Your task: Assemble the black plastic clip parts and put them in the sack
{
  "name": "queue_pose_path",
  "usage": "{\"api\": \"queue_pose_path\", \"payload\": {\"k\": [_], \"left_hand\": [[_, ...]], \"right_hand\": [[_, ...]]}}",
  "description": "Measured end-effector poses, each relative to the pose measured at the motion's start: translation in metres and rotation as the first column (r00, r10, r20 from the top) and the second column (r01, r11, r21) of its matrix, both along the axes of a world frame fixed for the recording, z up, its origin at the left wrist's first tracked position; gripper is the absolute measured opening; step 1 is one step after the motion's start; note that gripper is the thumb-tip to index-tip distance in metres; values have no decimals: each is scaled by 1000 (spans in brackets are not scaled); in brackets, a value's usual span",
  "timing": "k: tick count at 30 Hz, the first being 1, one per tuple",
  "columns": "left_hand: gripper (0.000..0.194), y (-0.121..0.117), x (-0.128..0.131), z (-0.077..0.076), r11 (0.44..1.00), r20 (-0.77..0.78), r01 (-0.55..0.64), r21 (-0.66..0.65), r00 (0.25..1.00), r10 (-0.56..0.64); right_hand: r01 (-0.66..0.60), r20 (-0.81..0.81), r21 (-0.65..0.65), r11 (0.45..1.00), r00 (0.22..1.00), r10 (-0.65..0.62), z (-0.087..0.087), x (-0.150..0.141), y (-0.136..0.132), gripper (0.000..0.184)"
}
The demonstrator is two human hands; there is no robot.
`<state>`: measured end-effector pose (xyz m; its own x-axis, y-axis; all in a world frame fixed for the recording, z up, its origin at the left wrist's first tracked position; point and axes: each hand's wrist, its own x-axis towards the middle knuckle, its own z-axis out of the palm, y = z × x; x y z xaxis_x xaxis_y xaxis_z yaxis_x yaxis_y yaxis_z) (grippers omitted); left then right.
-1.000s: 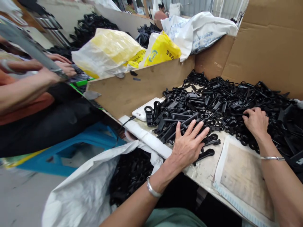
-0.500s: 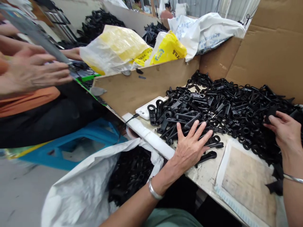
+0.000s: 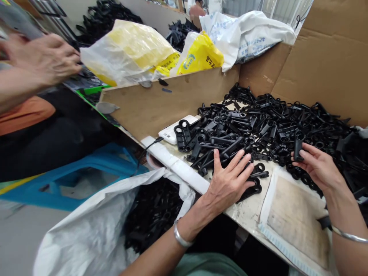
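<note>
A large heap of black plastic parts (image 3: 241, 119), many with ring-shaped ends, covers the worktop. My left hand (image 3: 228, 178) lies with fingers spread on the near edge of this heap, palm down, gripping nothing that I can see. Over the right part of the pile, my right hand (image 3: 319, 165) pinches one black plastic part (image 3: 298, 147) between thumb and fingers, held upright with its ring end on top. A stained cloth pad (image 3: 299, 218) lies on the worktop between my two hands.
A white sack (image 3: 86, 226) with black parts inside stands below the worktop edge. Behind a wooden divider (image 3: 161, 99) rest plastic bags (image 3: 138, 53). A co-worker's hand (image 3: 43, 57) and a blue stool (image 3: 94, 172) are at left. Cardboard (image 3: 324, 57) walls the right back.
My right hand has moved left with the black plastic part, which now stands more upright. My left hand stays on the heap. The co-worker's hand has shifted, and the view has turned slightly.
</note>
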<state>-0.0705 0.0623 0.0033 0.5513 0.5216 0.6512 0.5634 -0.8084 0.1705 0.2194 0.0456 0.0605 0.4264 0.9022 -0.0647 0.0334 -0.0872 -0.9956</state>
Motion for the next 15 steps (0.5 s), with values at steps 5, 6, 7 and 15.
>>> {"api": "queue_pose_path", "payload": {"k": [5, 6, 7, 15], "left_hand": [[28, -1, -1, -1, 1000, -21, 5, 13, 1000, -4], [27, -2, -1, -1, 999, -23, 5, 32, 1000, -4], [26, -3, -1, 0, 998, -21, 8, 57, 1000, -6], [23, -23, 10, -7, 970, -217, 217, 113, 958, -189]], "right_hand": [[-51, 48, -91, 995, 997, 55, -16, -22, -37, 68], [-84, 75, -117, 990, 993, 93, -20, -25, -47, 67], [-110, 100, -144, 983, 987, 125, -23, -27, -56, 66], [28, 94, -159, 987, 995, -13, -46, -27, -109, 59]]}}
